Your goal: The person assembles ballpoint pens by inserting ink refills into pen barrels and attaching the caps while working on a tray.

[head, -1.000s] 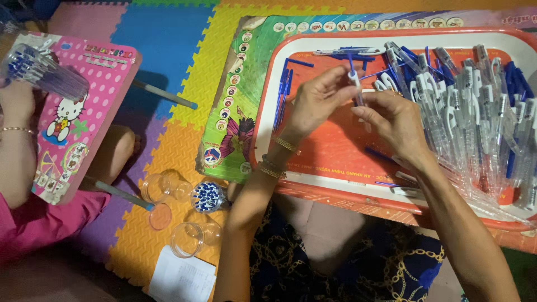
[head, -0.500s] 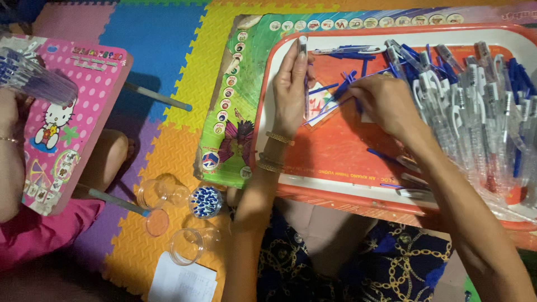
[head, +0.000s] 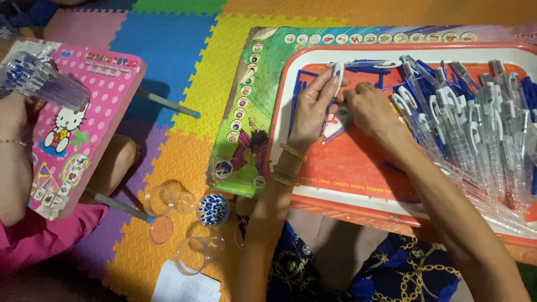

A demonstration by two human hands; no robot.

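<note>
My left hand (head: 313, 106) holds a clear and white pen (head: 338, 75) upright between thumb and fingers, over the orange tray (head: 358, 184). My right hand (head: 372, 109) is beside it, fingers curled down onto loose blue pen refills (head: 335, 134) on the tray floor; whether it grips one is hidden. A big heap of assembled clear pens (head: 475, 123) fills the tray's right half. More blue refills (head: 296, 95) lie along the tray's left rim.
The tray rests on a green picture-printed board (head: 246, 112) over coloured foam floor mats. Clear plastic cups (head: 168, 201) and a cup of small blue parts (head: 212, 210) stand on the mat. At left, another person holds a bundle of pens (head: 39, 81) over a pink board (head: 78, 123).
My hands moved from mid-tray, joined on a pen, to the tray's left part. The left hand now holds the pen upright and the right hand has dropped onto the refills.
</note>
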